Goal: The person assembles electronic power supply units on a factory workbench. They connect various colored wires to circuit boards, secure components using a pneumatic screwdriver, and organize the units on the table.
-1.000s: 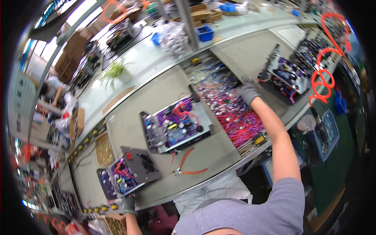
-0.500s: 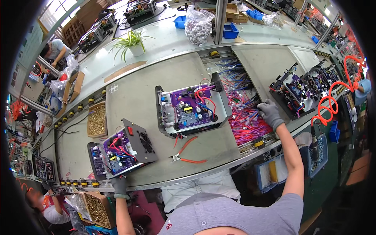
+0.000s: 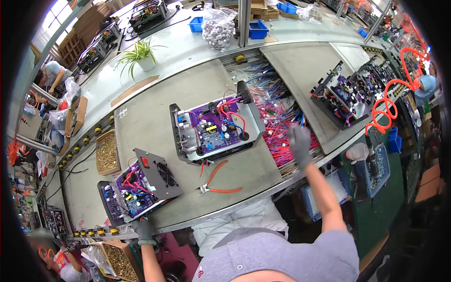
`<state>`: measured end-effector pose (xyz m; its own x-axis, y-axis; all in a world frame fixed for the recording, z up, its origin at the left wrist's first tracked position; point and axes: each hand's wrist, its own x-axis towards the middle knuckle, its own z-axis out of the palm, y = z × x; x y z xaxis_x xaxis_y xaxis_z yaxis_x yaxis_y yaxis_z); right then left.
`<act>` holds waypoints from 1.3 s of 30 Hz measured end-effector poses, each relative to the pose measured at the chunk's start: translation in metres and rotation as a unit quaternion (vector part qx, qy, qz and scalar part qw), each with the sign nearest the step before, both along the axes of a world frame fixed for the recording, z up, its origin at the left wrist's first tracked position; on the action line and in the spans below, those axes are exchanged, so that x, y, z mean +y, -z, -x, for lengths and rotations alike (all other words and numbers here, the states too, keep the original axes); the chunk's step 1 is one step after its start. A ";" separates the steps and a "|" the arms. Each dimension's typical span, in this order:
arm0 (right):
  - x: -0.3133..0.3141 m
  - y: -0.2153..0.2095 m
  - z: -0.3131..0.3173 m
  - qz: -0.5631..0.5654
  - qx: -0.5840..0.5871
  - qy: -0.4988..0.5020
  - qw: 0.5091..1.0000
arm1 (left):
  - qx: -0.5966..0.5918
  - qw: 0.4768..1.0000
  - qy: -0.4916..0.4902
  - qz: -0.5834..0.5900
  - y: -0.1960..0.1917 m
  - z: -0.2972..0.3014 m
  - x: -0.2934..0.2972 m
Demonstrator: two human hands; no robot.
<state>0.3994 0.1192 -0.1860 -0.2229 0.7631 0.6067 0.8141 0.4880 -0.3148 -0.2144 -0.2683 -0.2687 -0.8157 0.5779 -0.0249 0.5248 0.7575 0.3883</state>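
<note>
My right hand [image 3: 299, 144], in a grey glove, is over the right side of a pile of pink, red and blue wires [image 3: 280, 124]; motion smears its fingers. At the table's front edge, my gloved left hand [image 3: 142, 230] is next to the lower end of a chassis with a purple circuit board [image 3: 128, 190] and a dark fan panel. Its fingertips are largely hidden there. Between my hands stands a larger open chassis [image 3: 216, 126] with a purple board and red and blue leads. Orange-handled cutting pliers [image 3: 217, 180] lie in front of it.
A carton of brass-coloured small parts [image 3: 107, 152] stands on the left. More open chassis [image 3: 350, 91] sit to the right, near a coiled orange air hose [image 3: 386, 101]. Blue bins [image 3: 378, 171] hang below the right edge. A potted plant [image 3: 146, 61] stands on the far bench.
My right hand has moved left and toward me, off the right edge of the wire pile. My left hand stays by the left chassis. The whole view has shifted slightly.
</note>
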 end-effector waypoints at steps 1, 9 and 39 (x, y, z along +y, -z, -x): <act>-0.033 -0.020 0.013 -0.030 0.034 -0.057 0.997 | 0.008 0.999 0.009 -0.047 0.020 0.009 -0.018; -0.167 -0.101 0.182 0.284 0.170 -0.457 0.826 | 0.022 0.996 0.073 0.050 -0.041 -0.033 0.011; -0.082 -0.221 0.318 0.168 -0.354 -0.536 0.748 | 0.198 0.855 0.464 -0.121 -0.261 -0.148 0.150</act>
